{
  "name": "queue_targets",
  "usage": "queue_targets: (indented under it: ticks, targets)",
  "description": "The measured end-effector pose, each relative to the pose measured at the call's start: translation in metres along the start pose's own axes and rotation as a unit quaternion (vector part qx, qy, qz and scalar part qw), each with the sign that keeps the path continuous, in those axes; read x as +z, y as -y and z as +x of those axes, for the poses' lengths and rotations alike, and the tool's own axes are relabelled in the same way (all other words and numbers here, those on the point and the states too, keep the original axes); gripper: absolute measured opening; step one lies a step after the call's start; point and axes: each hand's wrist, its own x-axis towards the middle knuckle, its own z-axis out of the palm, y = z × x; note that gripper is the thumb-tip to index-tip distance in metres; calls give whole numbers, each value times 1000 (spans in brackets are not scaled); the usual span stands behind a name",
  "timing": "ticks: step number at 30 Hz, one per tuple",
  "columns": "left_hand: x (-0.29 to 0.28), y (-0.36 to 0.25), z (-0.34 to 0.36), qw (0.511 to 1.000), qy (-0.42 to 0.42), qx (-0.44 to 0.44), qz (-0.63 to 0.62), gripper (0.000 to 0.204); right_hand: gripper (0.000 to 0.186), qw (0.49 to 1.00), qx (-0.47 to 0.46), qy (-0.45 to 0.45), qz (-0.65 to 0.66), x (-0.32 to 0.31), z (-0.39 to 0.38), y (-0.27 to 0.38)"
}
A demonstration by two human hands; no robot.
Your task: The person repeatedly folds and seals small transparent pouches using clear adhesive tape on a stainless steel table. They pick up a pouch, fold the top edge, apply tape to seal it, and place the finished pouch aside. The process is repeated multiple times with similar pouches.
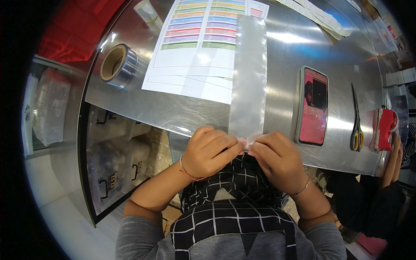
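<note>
A long, narrow strip of clear plastic film (pixel 249 73), perhaps a flat bag, stretches away from me over the steel table. Its far end overlaps printed paper sheets (pixel 195 56) with coloured rows. At the table's front edge, my left hand (pixel 212 149) pinches the strip's near end between thumb and fingers. Close beside it, my right hand (pixel 277 158) grips the same end, the fingertips of both hands almost meeting. The plastic is bunched there, and the fingers partly cover it.
On the steel table (pixel 281 39) lie a roll of clear tape (pixel 119 65), a phone (pixel 313 106) with a lit screen, scissors (pixel 356 117) and a red tape dispenser (pixel 385 129). Plastic boxes (pixel 106 173) sit below at left. Another person's arm (pixel 394 160) shows at far right.
</note>
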Motion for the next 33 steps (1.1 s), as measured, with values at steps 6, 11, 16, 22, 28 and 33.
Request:
queue_targets:
  ticks: [6, 11, 16, 22, 28, 33]
  targets:
    - [0, -2, 0, 1000, -5, -21, -6, 19, 27, 998, -28, -10, -57, 4, 1, 0]
    - [0, -2, -1, 999, 11, -33, -16, 20, 19, 1000, 23, 4, 17, -1, 9, -2]
    - [2, -5, -3, 999, 6, -42, 1, 20, 15, 995, 68, 44, 51, -9, 17, -2]
    - [-2, -5, 0, 998, -8, -11, 56, 18, 13, 989, 99, 73, 77, -11, 22, -3]
    - [-7, -6, 4, 999, 26, -22, 39, 16, 15, 990, 98, 80, 57, -13, 24, -3]
    - [-7, -2, 7, 999, 26, -7, 22, 17, 14, 993, 81, 88, 17, -9, 17, 1]
